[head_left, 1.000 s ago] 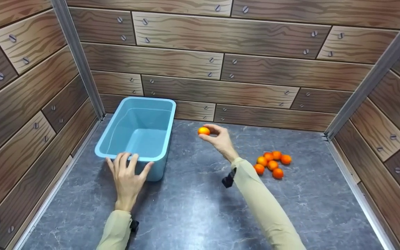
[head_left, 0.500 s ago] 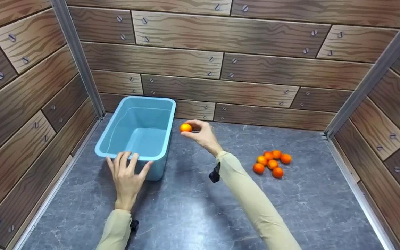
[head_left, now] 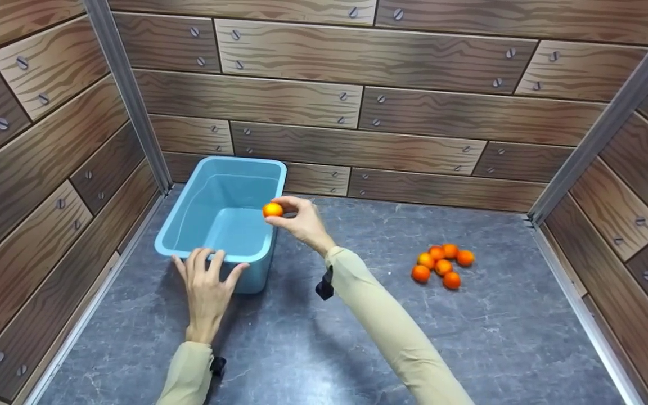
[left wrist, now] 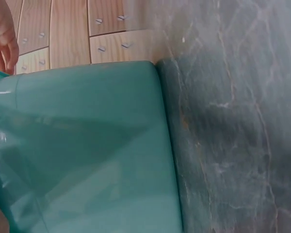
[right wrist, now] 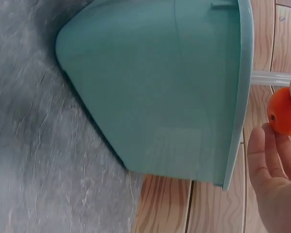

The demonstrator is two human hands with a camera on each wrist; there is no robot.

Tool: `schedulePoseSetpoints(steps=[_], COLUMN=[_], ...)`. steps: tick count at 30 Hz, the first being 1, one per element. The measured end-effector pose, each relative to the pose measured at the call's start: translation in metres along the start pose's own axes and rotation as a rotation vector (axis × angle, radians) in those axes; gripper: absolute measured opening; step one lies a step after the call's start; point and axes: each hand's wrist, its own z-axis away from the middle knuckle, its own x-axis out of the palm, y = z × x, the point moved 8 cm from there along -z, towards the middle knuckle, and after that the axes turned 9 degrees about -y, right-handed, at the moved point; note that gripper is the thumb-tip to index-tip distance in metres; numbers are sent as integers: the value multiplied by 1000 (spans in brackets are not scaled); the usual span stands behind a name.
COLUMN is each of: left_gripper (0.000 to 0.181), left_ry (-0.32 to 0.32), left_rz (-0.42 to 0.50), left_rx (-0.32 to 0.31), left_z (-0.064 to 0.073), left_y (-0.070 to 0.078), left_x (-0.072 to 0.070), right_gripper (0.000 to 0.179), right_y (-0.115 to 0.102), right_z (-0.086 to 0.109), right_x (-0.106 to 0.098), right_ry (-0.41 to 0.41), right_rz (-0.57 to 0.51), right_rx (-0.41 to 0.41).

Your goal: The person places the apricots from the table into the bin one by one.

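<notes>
My right hand point(head_left: 301, 222) pinches a small orange point(head_left: 273, 210) between thumb and fingers, raised over the right rim of a blue plastic bin point(head_left: 277, 225). In the right wrist view the orange point(right wrist: 283, 111) shows a dark spot, and the fingers point(right wrist: 276, 158) spread beneath it, beside the bin's rim point(right wrist: 240, 121). My left hand point(head_left: 206, 289) rests on the bin's near rim, fingers spread and thumb to the right. Only the bin's outer wall point(left wrist: 87, 145) fills most of the left wrist view, with the right hand point(left wrist: 2, 36) at its upper left.
Several more small oranges point(head_left: 443, 267) lie in a loose cluster on the grey marbled surface point(head_left: 504, 332), right of the bin. Wood-patterned walls point(head_left: 414, 112) enclose the back and both sides, joined by metal corner posts point(head_left: 127, 93).
The right hand has moved left with the small orange, from above the surface to over the bin's right rim. The left hand and the bin have stayed in place.
</notes>
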Motion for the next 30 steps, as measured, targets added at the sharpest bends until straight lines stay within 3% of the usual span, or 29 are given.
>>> schedulePoseSetpoints(steps=[12, 24, 30], left_gripper=[51, 50, 50], left_ry=[-54, -70, -65], left_rz=[26, 12, 9], left_rx=[-24, -25, -26], left_z=[-1, -2, -2], left_y=[2, 4, 2], left_x=[-1, 1, -2], right_gripper=[43, 41, 38], right_y=[-12, 2, -1], right_z=[-12, -28, -34], right_x=[24, 24, 30], right_ry=[-12, 46, 27], right_rz=[91, -5, 97], right_rx=[35, 157, 171])
